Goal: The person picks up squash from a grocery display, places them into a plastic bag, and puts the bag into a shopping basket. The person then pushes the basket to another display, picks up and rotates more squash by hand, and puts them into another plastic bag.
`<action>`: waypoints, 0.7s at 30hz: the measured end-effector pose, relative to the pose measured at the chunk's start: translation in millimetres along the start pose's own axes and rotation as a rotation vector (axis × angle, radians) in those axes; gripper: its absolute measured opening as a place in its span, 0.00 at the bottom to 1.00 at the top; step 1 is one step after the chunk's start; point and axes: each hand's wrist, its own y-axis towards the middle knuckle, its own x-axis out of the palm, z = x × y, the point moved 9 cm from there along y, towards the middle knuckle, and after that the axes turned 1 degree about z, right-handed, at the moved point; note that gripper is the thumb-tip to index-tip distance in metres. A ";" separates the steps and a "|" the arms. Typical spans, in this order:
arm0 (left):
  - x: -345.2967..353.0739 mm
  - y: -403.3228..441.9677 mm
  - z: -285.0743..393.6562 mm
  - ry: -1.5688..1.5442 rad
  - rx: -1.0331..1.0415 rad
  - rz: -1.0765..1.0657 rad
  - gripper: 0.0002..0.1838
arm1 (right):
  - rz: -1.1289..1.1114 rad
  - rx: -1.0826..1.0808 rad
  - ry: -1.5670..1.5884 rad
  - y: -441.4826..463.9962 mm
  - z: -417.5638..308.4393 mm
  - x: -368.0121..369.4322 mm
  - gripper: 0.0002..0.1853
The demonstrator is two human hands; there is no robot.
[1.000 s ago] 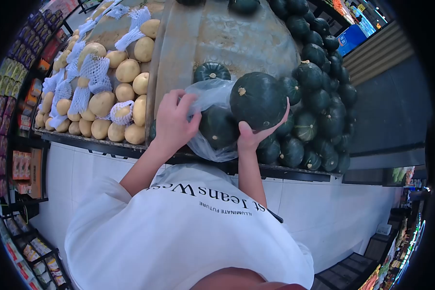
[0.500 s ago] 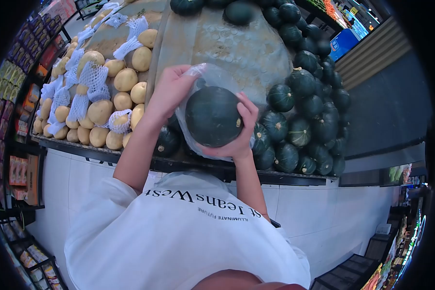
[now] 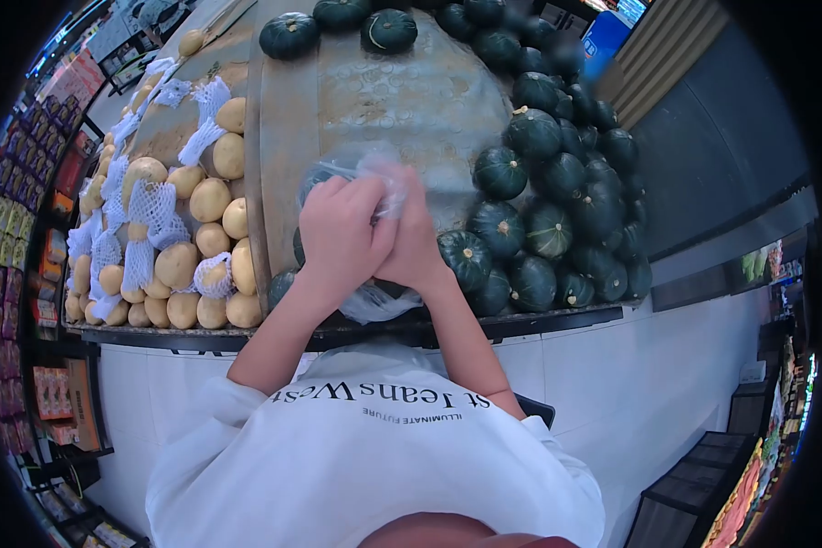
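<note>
My left hand (image 3: 342,224) is closed on the gathered plastic of a clear bag (image 3: 379,306). Pressed against it, my right hand (image 3: 413,228) also grips the bag's plastic near the top, its fingers a little blurred. Both hands are above the front part of the display stand. Dark green skin shows through the bag behind and below my hands, mostly hidden by them. Just right of the bag lies a dark green squash (image 3: 465,258).
Many dark green squashes (image 3: 548,228) are piled on the right of the stand (image 3: 411,100). Several more lie at its back. Yellow melons (image 3: 175,266), some in white foam nets (image 3: 152,212), fill the left section. Packaged goods (image 3: 53,393) stand on shelves at far left.
The large squash held in my right hand has gone into the bag. Both hands have come together and closed on the bag's plastic. The view has shifted.
</note>
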 end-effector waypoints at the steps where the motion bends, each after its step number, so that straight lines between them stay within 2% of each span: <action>1: 1.6 -4.4 1.5 0.010 0.000 0.002 0.06 | 0.025 0.009 0.035 -1.8 2.1 -1.4 0.34; 9: 24.7 -40.9 32.0 -0.069 0.203 -0.106 0.06 | 0.198 0.093 0.022 -27.0 17.2 -28.5 0.25; 11: 28.5 -43.5 34.0 -0.050 0.195 -0.127 0.06 | 0.182 0.142 0.011 -31.7 17.5 -31.9 0.25; 17: 38.8 -50.9 41.6 -0.028 0.211 -0.132 0.07 | 0.202 0.080 -0.194 -39.4 6.0 -53.7 0.18; 20: 46.1 -56.7 43.5 0.026 0.222 -0.198 0.08 | 0.329 0.309 -0.112 -36.7 16.7 -81.6 0.17; 21: 49.5 -58.5 44.2 0.047 0.229 -0.231 0.09 | 0.391 0.226 -0.187 -26.8 5.2 -93.9 0.17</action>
